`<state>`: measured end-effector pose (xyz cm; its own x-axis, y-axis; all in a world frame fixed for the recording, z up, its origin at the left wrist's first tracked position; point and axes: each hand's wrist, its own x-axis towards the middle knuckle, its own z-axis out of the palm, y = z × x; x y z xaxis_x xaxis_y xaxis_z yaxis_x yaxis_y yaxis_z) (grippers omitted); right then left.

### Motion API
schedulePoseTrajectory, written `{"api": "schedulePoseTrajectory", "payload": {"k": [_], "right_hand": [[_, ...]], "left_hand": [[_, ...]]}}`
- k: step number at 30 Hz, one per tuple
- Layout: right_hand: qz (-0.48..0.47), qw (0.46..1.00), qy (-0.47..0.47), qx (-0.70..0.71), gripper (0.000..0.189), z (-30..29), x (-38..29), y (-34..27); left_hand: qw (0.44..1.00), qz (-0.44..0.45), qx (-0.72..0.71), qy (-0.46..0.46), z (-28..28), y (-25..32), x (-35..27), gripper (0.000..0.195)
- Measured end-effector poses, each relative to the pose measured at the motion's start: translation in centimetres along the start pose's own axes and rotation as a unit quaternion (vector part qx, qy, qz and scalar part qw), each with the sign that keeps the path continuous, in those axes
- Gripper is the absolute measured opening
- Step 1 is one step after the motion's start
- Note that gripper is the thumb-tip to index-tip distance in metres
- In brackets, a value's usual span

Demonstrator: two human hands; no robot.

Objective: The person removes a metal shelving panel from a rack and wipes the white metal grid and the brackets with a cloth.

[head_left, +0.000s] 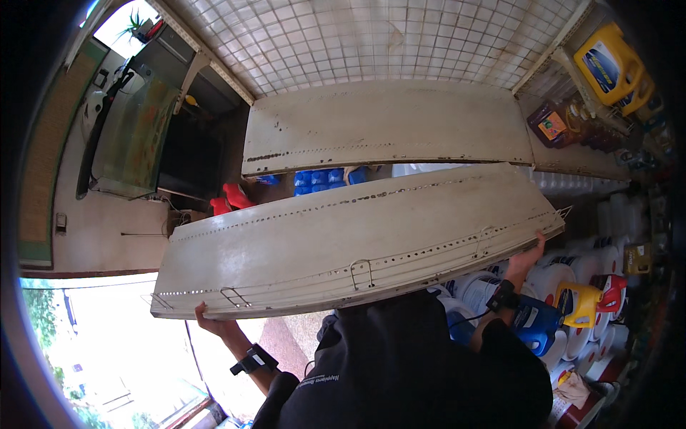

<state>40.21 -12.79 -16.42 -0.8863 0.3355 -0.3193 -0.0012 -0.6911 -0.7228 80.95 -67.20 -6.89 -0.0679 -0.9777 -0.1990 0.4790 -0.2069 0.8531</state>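
Observation:
A long beige metal shelf panel (332, 236) lies across the view, tilted so that its right end is farther up, with rows of small holes and several wire loops along the near edge. My left hand (210, 322) grips that near edge close to the left end, thumb on the upper side. At the right end my right hand (530, 254) grips the same edge. The fingers under the panel are hidden. Just beyond the panel is a fixed beige metal shelf (386, 126), partly overlapped at its lower right by the held panel.
A wire grid (386, 43) backs the fixed shelf. Yellow jugs (611, 67) and dark red bottles (554, 126) stand at upper right. White buckets (552, 281) and a blue jug (536, 322) crowd the right side. Red containers (233, 197) and a glass tank (134, 134) are at left.

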Motion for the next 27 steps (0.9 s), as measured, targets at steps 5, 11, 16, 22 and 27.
{"api": "schedulePoseTrajectory", "payload": {"k": [5,11,16,22,27], "right_hand": [[0.034,0.999,0.03,-0.001,0.05,1.1,-5.1,3.2],[0.138,0.99,-0.022,0.037,0.059,-0.6,-8.8,9.4],[0.208,0.971,0.111,-0.051,0.061,-3.4,-9.8,16.8],[0.249,0.959,-0.015,-0.135,0.06,-10.4,-7.8,24.3],[0.406,0.909,0.047,-0.078,0.057,-6.4,-10.2,26.8]], "left_hand": [[0.999,-0.011,0.007,0.033,-3.2,1.1,2.7,0.033],[0.999,0.025,0.011,0.021,-7.1,2.5,5.1,0.019],[0.983,0.117,0.131,0.054,-9.9,3.0,7.5,0.018],[0.986,0.146,0.08,-0.017,-15.4,3.7,10.9,0.01],[0.985,0.127,0.037,0.108,-13.5,8.1,8.4,0.014]]}}
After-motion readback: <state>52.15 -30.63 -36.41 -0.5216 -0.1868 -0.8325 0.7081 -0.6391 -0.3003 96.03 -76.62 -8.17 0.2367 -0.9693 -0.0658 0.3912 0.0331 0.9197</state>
